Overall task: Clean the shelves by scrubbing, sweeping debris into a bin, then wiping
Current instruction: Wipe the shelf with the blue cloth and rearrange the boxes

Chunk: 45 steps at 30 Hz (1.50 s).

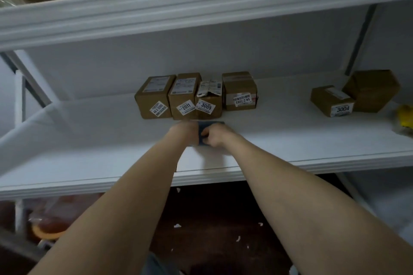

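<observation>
Blue-grey cloth (206, 126) low over the white middle shelf (290, 140), gripped from either side by the left hand (184, 133) and right hand (215, 138), fingers curled onto it, just in front of a row of four labelled cardboard boxes (194, 98), two further boxes (333, 100) well to the right, white scraps (177, 225) on the dark floor (212, 207) below.

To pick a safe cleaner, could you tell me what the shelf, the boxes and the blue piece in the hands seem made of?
Shelf: smooth matt white with a stepped front lip, probably painted metal, possibly laminate. Boxes: matt brown cardboard, creased, with white paper labels. Blue piece: likely soft cloth, since it bends between the left hand and right hand; blur leaves it open.
</observation>
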{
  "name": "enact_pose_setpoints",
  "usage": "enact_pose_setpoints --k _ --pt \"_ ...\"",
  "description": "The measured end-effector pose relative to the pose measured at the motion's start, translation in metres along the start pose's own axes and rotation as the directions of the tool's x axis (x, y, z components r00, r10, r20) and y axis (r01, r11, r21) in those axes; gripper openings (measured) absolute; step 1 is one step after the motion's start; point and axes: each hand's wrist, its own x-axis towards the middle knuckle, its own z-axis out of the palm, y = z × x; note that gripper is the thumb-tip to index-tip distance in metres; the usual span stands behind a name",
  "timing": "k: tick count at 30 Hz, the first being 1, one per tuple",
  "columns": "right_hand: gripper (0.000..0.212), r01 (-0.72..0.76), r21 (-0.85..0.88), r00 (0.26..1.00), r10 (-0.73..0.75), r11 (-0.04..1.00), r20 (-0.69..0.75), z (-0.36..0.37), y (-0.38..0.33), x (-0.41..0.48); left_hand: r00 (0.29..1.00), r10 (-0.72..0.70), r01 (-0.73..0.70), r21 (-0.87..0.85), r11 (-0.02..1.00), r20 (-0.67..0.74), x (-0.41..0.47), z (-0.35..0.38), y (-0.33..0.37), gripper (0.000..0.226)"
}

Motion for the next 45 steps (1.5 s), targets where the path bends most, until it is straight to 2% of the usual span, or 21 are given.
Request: enact_pose_setpoints --k 3,7,10,12,14,16,18,20,22,24,27,31,34,38,40,45 --pt "0.039 0.011 0.155 1.0 -0.015 0.988 0.025 -0.006 0.008 -0.017 0.998 -0.034 0.027 0.106 0.994 0.06 -0.011 -0.006 0.008 0.033" --pt "0.038 -0.051 0.193 0.997 0.037 0.98 0.073 -0.014 0.029 -0.038 0.993 0.045 -0.062 0.157 0.986 0.11 -0.032 -0.015 0.041 0.017" --pt "0.039 -0.14 0.174 0.99 0.135 0.975 0.039 -0.018 0.056 -0.056 0.986 0.153 -0.161 0.173 0.972 0.058 -0.028 -0.013 0.072 0.04" --pt "0.042 -0.219 0.154 0.975 0.222 0.963 -0.001 -0.022 0.081 -0.071 0.975 0.22 -0.221 0.175 0.959 0.025 -0.015 -0.007 0.099 0.044" --pt "0.044 -0.309 0.138 0.948 0.316 0.941 -0.031 -0.027 0.108 -0.085 0.962 0.273 -0.268 0.186 0.945 -0.001 -0.008 -0.004 0.129 0.044" --pt "0.038 -0.408 0.113 0.91 0.414 0.906 -0.036 -0.034 0.132 -0.102 0.943 0.33 -0.332 0.233 0.914 0.047 -0.01 -0.004 0.161 0.039" --pt "0.031 -0.487 0.07 0.87 0.49 0.871 -0.044 -0.039 0.145 -0.119 0.945 0.315 -0.327 0.234 0.916 0.089 -0.014 -0.003 0.186 0.039" --pt "0.023 -0.522 0.006 0.851 0.521 0.853 -0.069 -0.043 0.147 -0.127 0.945 0.321 -0.326 0.195 0.925 0.059 -0.011 0.0 0.196 0.039" --pt "0.014 -0.513 -0.051 0.857 0.507 0.857 -0.087 -0.045 0.135 -0.126 0.932 0.362 -0.354 0.143 0.924 -0.03 -0.016 -0.003 0.188 0.038" --pt "0.017 -0.472 -0.039 0.881 0.471 0.881 -0.036 -0.044 0.12 -0.116 0.936 0.331 -0.323 0.083 0.943 -0.116 -0.019 -0.006 0.17 0.04" --pt "0.041 -0.374 0.041 0.927 0.374 0.926 0.019 -0.038 0.094 -0.095 0.972 0.219 -0.216 0.038 0.976 -0.085 -0.021 -0.012 0.134 0.036" --pt "0.048 -0.206 0.065 0.977 0.202 0.976 0.064 -0.023 0.043 -0.059 0.997 0.076 -0.076 0.059 0.995 -0.011 -0.011 -0.008 0.068 0.032" --pt "0.048 -0.11 0.027 0.991 0.107 0.994 0.079 -0.008 0.011 -0.031 0.999 0.022 -0.018 0.101 0.995 -0.037 -0.003 0.003 0.028 0.041" --pt "0.056 -0.158 0.055 0.987 0.159 0.986 -0.013 0.004 -0.001 -0.014 0.995 -0.089 0.091 0.044 0.995 -0.038 0.016 0.016 0.006 0.051" --pt "0.06 -0.184 0.053 0.98 0.187 0.981 -0.061 0.002 0.003 -0.011 0.994 -0.099 0.102 0.056 0.993 -0.053 0.019 0.018 0.008 0.044" --pt "0.079 -0.272 0.09 0.955 0.28 0.958 -0.098 -0.014 0.035 -0.015 0.989 0.086 -0.086 -0.002 0.996 -0.12 0.025 0.015 0.036 0.039"
